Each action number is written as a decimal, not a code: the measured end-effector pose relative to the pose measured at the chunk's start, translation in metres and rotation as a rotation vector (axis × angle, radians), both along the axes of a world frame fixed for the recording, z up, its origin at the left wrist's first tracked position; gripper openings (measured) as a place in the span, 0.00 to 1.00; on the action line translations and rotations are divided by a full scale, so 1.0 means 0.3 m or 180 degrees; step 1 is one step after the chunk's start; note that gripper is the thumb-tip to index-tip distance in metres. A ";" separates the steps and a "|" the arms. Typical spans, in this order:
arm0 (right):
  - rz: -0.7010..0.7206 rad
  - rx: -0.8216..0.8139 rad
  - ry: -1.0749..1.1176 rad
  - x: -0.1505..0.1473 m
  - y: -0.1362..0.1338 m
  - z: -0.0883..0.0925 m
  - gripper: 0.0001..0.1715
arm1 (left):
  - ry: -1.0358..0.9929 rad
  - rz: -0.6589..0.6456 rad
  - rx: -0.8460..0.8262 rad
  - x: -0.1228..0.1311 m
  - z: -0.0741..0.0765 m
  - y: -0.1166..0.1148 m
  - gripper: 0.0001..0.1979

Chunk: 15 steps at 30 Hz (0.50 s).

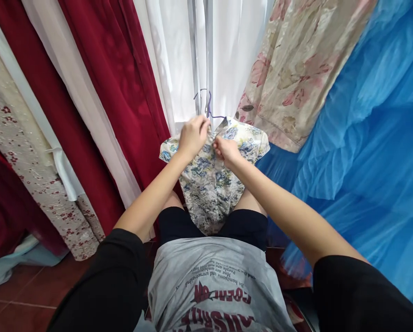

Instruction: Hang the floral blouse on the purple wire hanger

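A short-sleeved floral shirt (202, 184), cream with blue flowers, hangs in front of me on a purple hanger (210, 106). Its lower part reaches down between my knees. My left hand (194, 136) is closed in a pinch at the left side of the neckline. Just to the right and slightly lower, my right hand (225, 150) is closed on the front opening below the collar. Both hands grip the shirt's cloth near its centre line. Fingertips and any small fastening between them are hard to make out.
Dark red drapes (119, 69) and a sequined pale gown (47, 184) hang on the left. Behind the shirt are a grey metal pole (209, 50) and white cloth (234, 50). A beige floral dress (296, 74) and a blue tulle gown (372, 161) hang right. Red tiles (26, 286) cover the floor.
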State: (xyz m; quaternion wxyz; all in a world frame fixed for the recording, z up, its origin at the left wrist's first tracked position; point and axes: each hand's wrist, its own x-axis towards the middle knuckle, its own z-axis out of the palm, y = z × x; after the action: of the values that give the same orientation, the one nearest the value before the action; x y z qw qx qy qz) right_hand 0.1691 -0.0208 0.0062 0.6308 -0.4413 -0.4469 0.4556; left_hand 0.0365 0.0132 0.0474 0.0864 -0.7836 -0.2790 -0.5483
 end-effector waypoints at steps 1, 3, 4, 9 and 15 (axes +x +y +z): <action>-0.0006 -0.0012 -0.0001 -0.006 -0.001 -0.032 0.19 | -0.0255 0.0018 -0.0024 -0.033 0.009 0.020 0.10; 0.0024 -0.0027 0.0025 -0.016 -0.014 -0.090 0.20 | -0.0877 0.0102 -0.0148 -0.127 0.017 0.083 0.10; 0.0053 -0.0028 0.0044 -0.020 -0.025 -0.114 0.20 | -0.1189 0.0169 -0.0246 -0.182 0.013 0.121 0.10; 0.0227 -0.0094 0.0213 -0.054 -0.071 -0.178 0.19 | -0.2797 0.0415 -0.1459 -0.392 -0.138 0.260 0.14; 0.0026 -0.0138 0.0659 -0.035 -0.105 -0.265 0.18 | -0.2842 0.0031 -0.2496 -0.278 -0.493 0.171 0.18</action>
State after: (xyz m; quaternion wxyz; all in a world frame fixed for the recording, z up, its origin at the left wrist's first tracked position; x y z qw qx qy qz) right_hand 0.1586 -0.0522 -0.0732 0.6620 -0.4036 -0.3711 0.5109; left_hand -0.0470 0.0645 -0.1005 -0.3327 -0.4493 -0.4737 -0.6805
